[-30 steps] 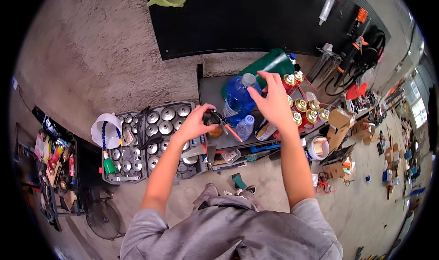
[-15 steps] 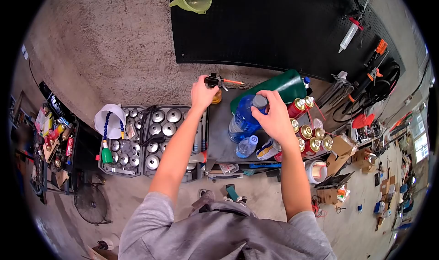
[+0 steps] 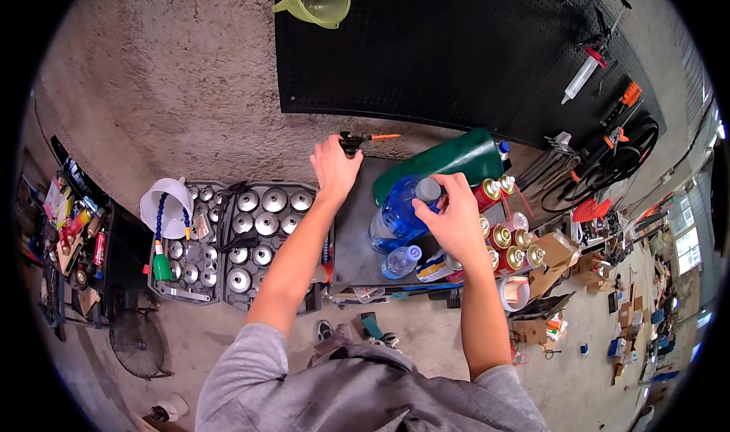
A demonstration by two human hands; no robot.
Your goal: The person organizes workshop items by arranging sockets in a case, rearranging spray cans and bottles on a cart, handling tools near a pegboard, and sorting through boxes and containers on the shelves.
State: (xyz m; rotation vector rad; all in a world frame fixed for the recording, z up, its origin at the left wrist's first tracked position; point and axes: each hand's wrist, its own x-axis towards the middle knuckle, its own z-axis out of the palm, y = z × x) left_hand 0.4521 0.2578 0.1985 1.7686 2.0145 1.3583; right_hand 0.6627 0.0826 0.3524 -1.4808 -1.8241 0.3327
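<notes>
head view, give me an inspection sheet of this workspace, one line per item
Surface: flat dark-grey bench top, partly bare at left.
Job's things: black trigger head with thin orange tube; large translucent blue plastic bottle with grey cap.
Clutter: small clear plastic bottle, red cylindrical cans with gold tops and dark-green cylinder crowd the right side.
Hands: left hand grips the trigger head; right hand at the grey cap, firmness unclear.
Cables: black coiled cable or hose hangs at far right.
Surroundings: rough brownish wall, black perforated board, open grey case of round silver metal cups, round black fan on the floor.
</notes>
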